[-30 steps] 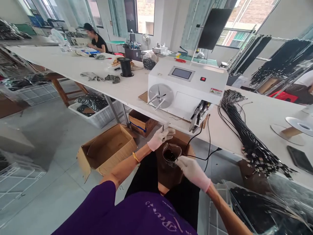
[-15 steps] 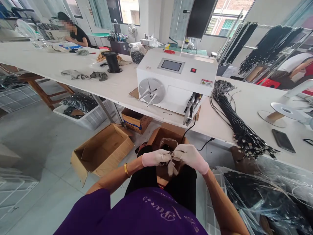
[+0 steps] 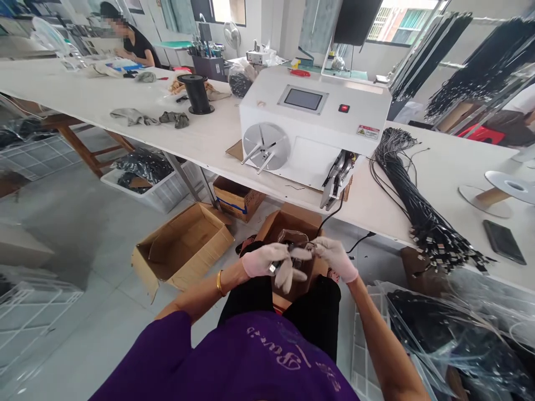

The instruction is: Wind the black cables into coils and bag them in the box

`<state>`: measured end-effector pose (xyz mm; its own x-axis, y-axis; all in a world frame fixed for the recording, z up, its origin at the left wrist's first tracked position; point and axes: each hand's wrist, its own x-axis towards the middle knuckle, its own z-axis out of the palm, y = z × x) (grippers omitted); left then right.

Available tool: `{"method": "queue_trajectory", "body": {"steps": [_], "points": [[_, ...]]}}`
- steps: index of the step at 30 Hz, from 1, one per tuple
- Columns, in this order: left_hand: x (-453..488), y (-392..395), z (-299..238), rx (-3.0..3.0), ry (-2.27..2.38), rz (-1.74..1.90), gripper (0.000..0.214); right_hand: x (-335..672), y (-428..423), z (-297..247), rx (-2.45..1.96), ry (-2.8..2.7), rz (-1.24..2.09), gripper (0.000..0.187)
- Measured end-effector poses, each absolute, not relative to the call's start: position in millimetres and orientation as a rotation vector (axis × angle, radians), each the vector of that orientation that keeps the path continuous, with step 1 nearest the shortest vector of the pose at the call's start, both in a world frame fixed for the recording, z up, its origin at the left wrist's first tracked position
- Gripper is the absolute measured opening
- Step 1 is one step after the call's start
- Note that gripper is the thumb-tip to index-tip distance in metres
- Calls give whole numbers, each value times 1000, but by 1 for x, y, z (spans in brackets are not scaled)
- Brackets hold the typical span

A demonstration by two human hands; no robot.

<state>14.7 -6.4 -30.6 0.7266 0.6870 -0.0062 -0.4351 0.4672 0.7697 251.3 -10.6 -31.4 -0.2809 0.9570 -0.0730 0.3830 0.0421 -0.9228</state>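
Note:
Both my hands wear pale gloves and meet over my lap, just above an open cardboard box [image 3: 288, 223]. My left hand [image 3: 267, 262] is closed on a small clear plastic bag [image 3: 295, 238] holding a dark coiled cable, with a finger hanging loose. My right hand [image 3: 336, 257] pinches the bag's other side. The bag's contents are mostly hidden by my fingers.
A white winding machine [image 3: 313, 125] sits on the long white table [image 3: 125, 106]. A bundle of black cables [image 3: 418, 206] and a phone [image 3: 504, 241] lie to its right. Open boxes [image 3: 184, 245] stand on the floor. Another person [image 3: 129, 39] works far left.
My hands came together from apart and now both grip the bag close over my lap. The view shifted slightly lower and to the right.

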Motion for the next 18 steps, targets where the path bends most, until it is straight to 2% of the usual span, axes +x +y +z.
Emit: {"method": "queue_trajectory", "body": {"steps": [2,4,6,9,11,13,16,18], "points": [[15,-3,-20,836,322,859,56,247,-22,-48,-1369,-1770,1285,47],[18,11,-13,946,396,961,55,240,-31,-47,-1357,-1990,1189,41],[25,25,-14,1180,556,913,49,236,-30,-29,-1360,-2296,845,32],[40,30,-25,1490,697,636,30,235,-13,9,-1389,-2622,172,22],[47,24,-30,1557,696,468,27,236,-4,26,-1404,-2678,-41,21],[49,17,-27,1499,654,420,35,233,-2,33,-1445,-2583,22,23],[47,11,-15,1271,484,498,39,226,-8,33,-1477,-2202,449,23],[45,11,-6,1128,336,541,39,223,-11,33,-1458,-1949,767,32]]}}
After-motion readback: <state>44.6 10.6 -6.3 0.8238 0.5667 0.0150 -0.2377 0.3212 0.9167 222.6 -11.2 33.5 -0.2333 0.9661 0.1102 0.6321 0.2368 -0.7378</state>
